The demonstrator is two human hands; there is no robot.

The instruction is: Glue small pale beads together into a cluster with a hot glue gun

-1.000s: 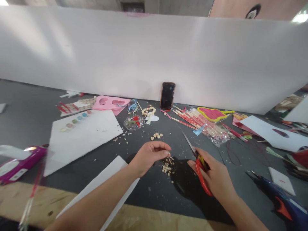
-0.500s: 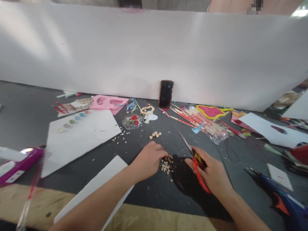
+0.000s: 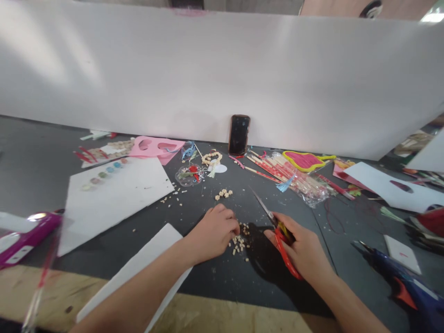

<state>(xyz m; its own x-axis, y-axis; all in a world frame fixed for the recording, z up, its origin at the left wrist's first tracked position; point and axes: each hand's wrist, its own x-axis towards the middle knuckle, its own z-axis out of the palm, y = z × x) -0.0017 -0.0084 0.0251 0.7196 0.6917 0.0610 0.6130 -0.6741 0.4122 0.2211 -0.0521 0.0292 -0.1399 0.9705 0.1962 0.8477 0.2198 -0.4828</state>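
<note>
1. Red-handled scissors (image 3: 283, 249) sit in the right hand (image 3: 300, 249), its fingers wrapped round the grips and the blades pointing up and away across the table.
2. The left hand (image 3: 213, 233) is curled, with its fingertips down at the edge of a heap of pale beads (image 3: 237, 243) on the dark table top (image 3: 208, 284). It may be pinching a bead, but the fingers hide that, so I cannot tell.
3. The main risk is a careless sweep of the left hand, which could scatter the loose beads. Turning the scissors towards the left hand could also nick it.
4. Counted: two hands, one pair of scissors, one smaller bead cluster (image 3: 224, 194), one upright phone (image 3: 239, 135), one blue glue gun (image 3: 405, 289), and one pink card (image 3: 156, 149) with two heart cut-outs. The beads are too many to count.
</note>
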